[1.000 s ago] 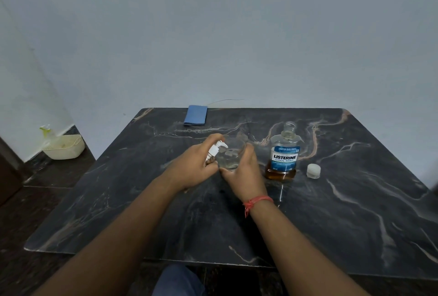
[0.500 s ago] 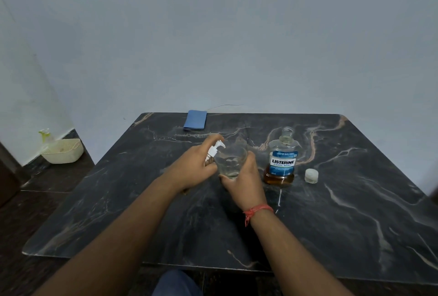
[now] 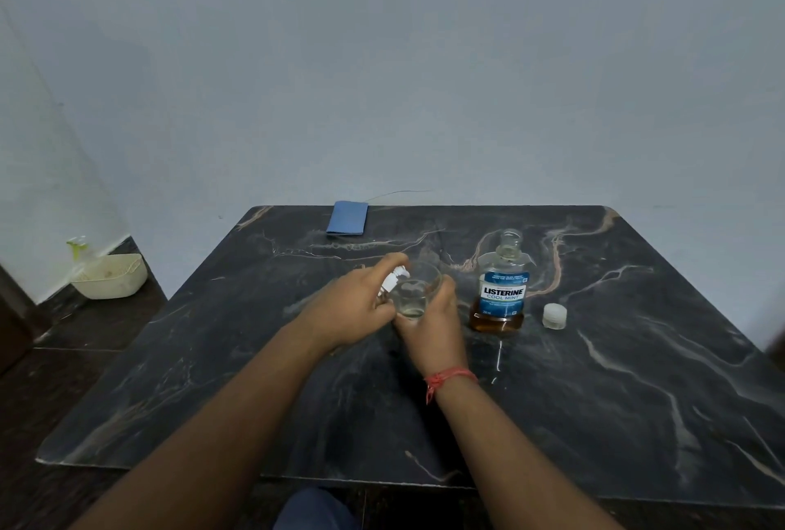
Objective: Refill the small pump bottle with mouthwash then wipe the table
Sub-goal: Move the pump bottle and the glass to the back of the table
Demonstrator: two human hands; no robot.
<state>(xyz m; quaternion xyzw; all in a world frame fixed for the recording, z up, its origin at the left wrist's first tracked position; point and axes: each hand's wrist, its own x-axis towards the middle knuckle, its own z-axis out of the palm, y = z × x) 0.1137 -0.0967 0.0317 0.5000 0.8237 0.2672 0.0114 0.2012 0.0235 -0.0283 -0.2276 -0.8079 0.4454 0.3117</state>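
Observation:
My left hand (image 3: 352,308) grips the small pump bottle, whose body is hidden in my fist. Its white pump head (image 3: 395,278) sticks out and points at a clear glass (image 3: 414,291). My right hand (image 3: 433,328) holds that glass from the near side, just above the dark marble table (image 3: 637,381). A thin layer of pale liquid lies in the bottom of the glass. The Listerine mouthwash bottle (image 3: 501,287) stands uncapped to the right of my hands, with amber liquid low inside. Its white cap (image 3: 554,316) lies further right.
A folded blue cloth (image 3: 347,218) lies at the table's far edge, left of centre. On the floor to the left sits a cream basket (image 3: 110,281) with a spray bottle (image 3: 78,247) in it. A pale wall stands right behind the table.
Both hands keep their hold on the pump bottle and the glass, hardly moving. The view has tilted up a little, so the table sits lower in the frame.

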